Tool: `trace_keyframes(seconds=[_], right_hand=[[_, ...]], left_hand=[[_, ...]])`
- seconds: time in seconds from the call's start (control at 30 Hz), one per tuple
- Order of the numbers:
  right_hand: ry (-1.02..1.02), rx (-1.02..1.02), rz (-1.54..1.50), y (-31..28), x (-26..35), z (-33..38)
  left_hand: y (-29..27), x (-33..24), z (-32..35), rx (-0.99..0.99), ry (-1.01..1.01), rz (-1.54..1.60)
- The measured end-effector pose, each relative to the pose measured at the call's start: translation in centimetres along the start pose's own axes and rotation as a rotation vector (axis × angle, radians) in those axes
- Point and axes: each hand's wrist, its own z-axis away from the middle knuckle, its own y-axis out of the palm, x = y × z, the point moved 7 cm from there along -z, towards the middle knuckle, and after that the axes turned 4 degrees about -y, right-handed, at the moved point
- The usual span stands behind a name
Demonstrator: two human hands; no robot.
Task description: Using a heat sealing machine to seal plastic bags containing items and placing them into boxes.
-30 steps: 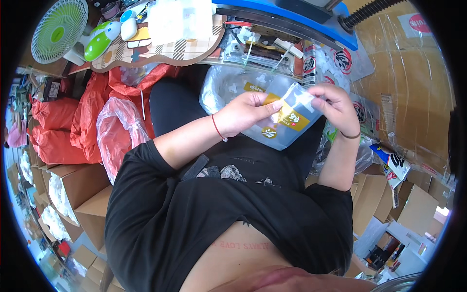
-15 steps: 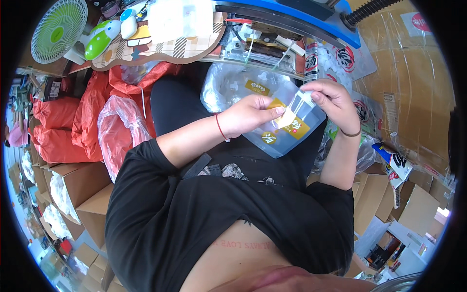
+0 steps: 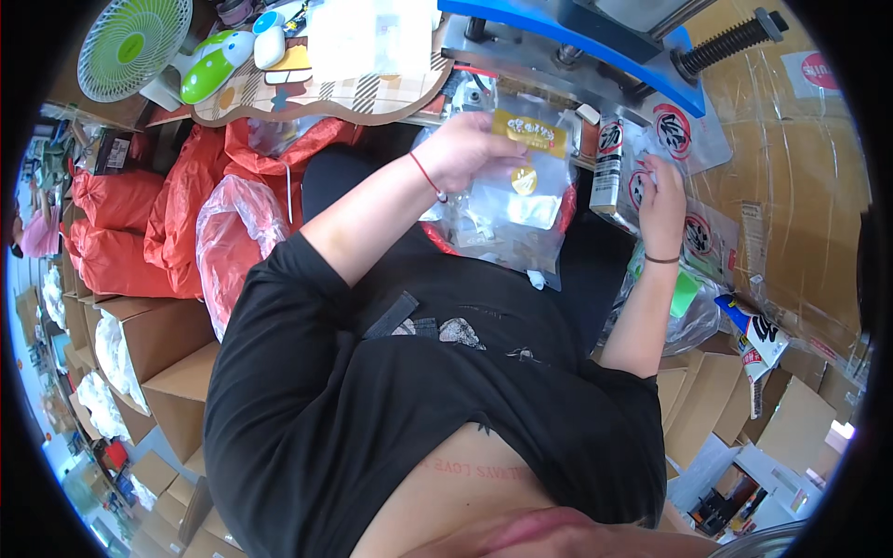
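My left hand [image 3: 465, 153] grips a clear plastic pouch [image 3: 530, 177] with a gold printed band and a round gold mark. The pouch hangs over my lap, in front of a machine's edge. Over at the right, my right hand [image 3: 662, 200] is apart from the pouch, its fingers bent together by a pile of printed clear plastic [image 3: 677, 130]. Whatever lies between those fingertips is hidden. Left of that hand stands a black-and-white printed pack [image 3: 608, 172]. A small white scrap [image 3: 537, 279] shows by the pouch's lower edge.
A blue-framed machine [image 3: 595, 42] with a thick coil spring [image 3: 730, 51] overhangs the far side. A green-and-white fan [image 3: 132, 46] stands by a patterned mat [image 3: 316, 98]. Red bags [image 3: 116, 200] and open cartons [image 3: 158, 353] crowd the left; a large cardboard sheet [image 3: 791, 186] borders the right.
My right hand has let go of the pouch and moved right, to the printed plastic. My left hand has raised the pouch and turned it more upright. The view has shifted slightly.
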Motion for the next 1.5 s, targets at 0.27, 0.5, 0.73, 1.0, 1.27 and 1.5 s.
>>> trace_keyframes(seconds=[0.27,0.5,0.73,1.0,1.27,1.5], right_hand=[[0.056,-0.205,-0.186,-1.9,-0.4,1.7],[-0.05,-0.136,-0.272,-2.1,6.0,0.6],[-0.148,-0.135,-0.655,-0.6,13.0,-2.6],[0.022,-0.172,-0.903,-1.7,11.3,-3.9],[-0.184,0.11,-0.548,-1.4,12.3,-3.1],[-0.194,0.33,-0.68,-0.8,10.0,-2.2]], left_hand=[[-9.9,-9.8,5.0,-0.832,0.936,-1.244],[-9.0,-5.3,6.5,-0.429,0.63,-1.292],[-1.9,-2.2,6.0,-0.149,0.285,-0.815],[1.1,2.0,4.8,0.092,0.135,-0.368],[4.4,3.4,5.2,0.237,0.033,-0.199],[6.0,5.7,5.7,0.428,-0.278,-0.068]])
